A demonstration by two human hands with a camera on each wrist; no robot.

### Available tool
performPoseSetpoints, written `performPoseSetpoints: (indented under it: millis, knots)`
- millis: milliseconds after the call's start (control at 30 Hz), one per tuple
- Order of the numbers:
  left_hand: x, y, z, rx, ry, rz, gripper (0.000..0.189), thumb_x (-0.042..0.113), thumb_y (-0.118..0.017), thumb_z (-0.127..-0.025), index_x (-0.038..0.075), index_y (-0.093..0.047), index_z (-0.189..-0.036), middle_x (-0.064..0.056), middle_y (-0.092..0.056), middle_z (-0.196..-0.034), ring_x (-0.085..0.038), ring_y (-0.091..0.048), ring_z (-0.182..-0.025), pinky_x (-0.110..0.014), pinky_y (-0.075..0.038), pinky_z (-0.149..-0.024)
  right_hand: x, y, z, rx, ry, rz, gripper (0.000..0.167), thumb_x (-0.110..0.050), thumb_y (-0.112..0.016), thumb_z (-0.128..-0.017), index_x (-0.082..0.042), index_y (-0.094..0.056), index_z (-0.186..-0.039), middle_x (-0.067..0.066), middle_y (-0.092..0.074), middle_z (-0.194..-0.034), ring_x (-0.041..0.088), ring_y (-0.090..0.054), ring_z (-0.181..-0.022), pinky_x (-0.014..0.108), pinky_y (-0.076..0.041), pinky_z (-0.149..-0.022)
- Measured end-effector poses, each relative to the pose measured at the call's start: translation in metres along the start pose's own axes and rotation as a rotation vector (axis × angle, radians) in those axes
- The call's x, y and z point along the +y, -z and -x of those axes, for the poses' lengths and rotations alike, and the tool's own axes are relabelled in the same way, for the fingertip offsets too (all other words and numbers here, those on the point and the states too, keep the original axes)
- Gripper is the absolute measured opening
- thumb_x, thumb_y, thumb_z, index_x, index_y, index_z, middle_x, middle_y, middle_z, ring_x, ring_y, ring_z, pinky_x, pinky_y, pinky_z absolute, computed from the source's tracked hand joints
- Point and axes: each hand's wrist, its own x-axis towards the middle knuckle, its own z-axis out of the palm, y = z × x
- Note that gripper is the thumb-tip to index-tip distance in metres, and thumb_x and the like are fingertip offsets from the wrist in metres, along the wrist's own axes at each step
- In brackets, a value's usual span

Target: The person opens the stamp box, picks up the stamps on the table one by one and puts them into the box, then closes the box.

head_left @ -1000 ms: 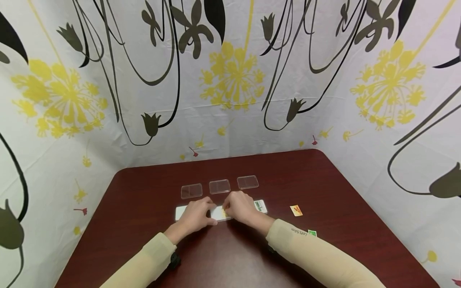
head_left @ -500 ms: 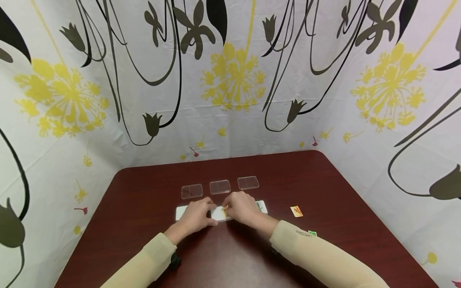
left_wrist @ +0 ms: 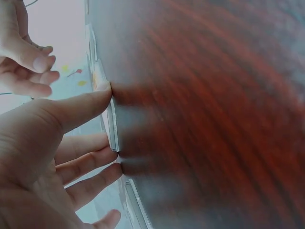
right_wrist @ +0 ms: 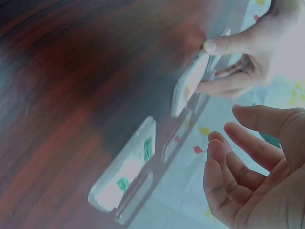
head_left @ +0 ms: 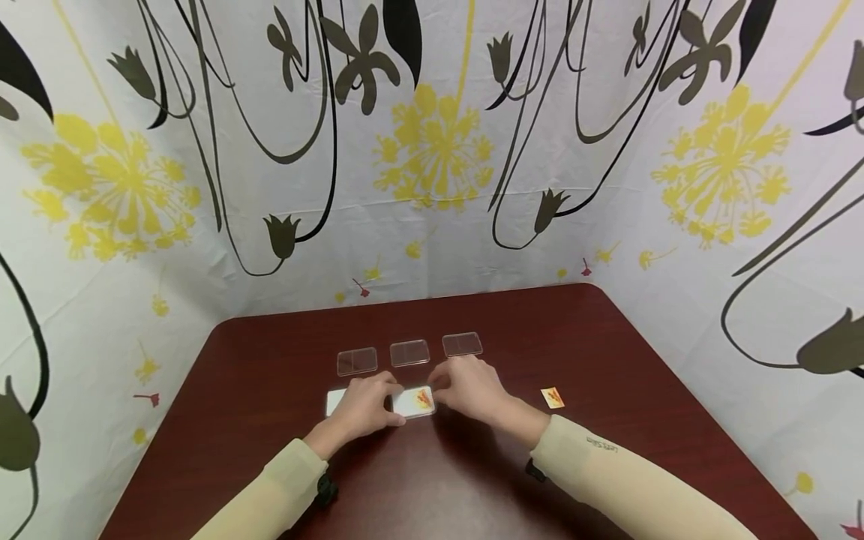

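Pinching the white case (head_left: 408,403) with the left hand (head_left: 363,403); holding the right hand (head_left: 469,388) loosely spread beside it. Likely finishing the sticker (head_left: 424,398) on its right end; next, probably needing the loose sticker (head_left: 552,397) farther right.

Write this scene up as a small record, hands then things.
Left hand: grips middle white case
Right hand: holds nothing, fingers loosely bent
On that case: orange picture, right end
Right white case: two green patches
Left white case: partly hidden by left hand
Behind cases: three clear plastic rectangles
Off to the right: loose orange card on table
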Motion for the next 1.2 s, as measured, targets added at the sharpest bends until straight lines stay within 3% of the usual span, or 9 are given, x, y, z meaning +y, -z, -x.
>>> performPoseSetpoints:
  millis: [300,467,767,1033,1200]
  knots:
    - [0.013,-0.011,-0.006,0.069,0.063,-0.025,0.053,0.053,-0.081,-0.080,0.016,-0.076,-0.117,0.002,-0.066,-0.105,-0.017,-0.064,-0.087,-0.055,-0.044,-0.088,0.028,0.025,0.027,0.051,-0.075,-0.030,0.018,-0.022,-0.080,-0.081,-0.028,-0.080,-0.098,-0.008,-0.073,-0.090,0.013,-0.068,-0.080,0.034,-0.049,-0.056]
    - [0.020,-0.015,-0.012,0.097,0.111,-0.057,0.055,0.058,-0.082,-0.076,0.018,-0.077,-0.114,0.003,-0.065,-0.101,-0.017,-0.058,-0.084,-0.058,-0.039,-0.091,0.047,0.033,0.043,0.059,-0.119,-0.019,0.019,-0.022,-0.080,-0.079,-0.025,-0.081,-0.098,-0.007,-0.071,-0.085,0.008,-0.061,-0.072,0.033,-0.046,-0.053]
    - [0.023,-0.015,-0.017,0.103,0.148,-0.046,0.051,0.057,-0.084,-0.074,0.020,-0.078,-0.108,0.003,-0.062,-0.099,-0.021,-0.056,-0.089,-0.063,-0.036,-0.094,0.088,0.056,0.070,0.054,-0.182,-0.014,0.017,-0.022,-0.083,-0.082,-0.024,-0.079,-0.099,-0.013,-0.070,-0.082,0.004,-0.063,-0.071,0.033,-0.048,-0.055]
    - [0.023,-0.013,-0.019,0.087,0.155,-0.033,0.048,0.053,-0.084,-0.076,0.018,-0.078,-0.109,0.002,-0.062,-0.100,-0.021,-0.055,-0.089,-0.064,-0.035,-0.096,0.122,0.074,0.091,0.040,-0.270,-0.006,0.020,-0.023,-0.080,-0.085,-0.019,-0.079,-0.105,-0.006,-0.073,-0.087,0.008,-0.064,-0.067,0.033,-0.045,-0.048]
    - [0.023,-0.013,-0.017,0.086,0.156,-0.030,0.049,0.055,-0.083,-0.077,0.020,-0.077,-0.110,0.003,-0.062,-0.101,-0.021,-0.056,-0.091,-0.065,-0.034,-0.098,0.140,0.077,0.099,0.052,-0.294,0.016,0.022,-0.022,-0.080,-0.084,-0.016,-0.079,-0.105,-0.002,-0.074,-0.089,0.014,-0.066,-0.073,0.034,-0.044,-0.048]
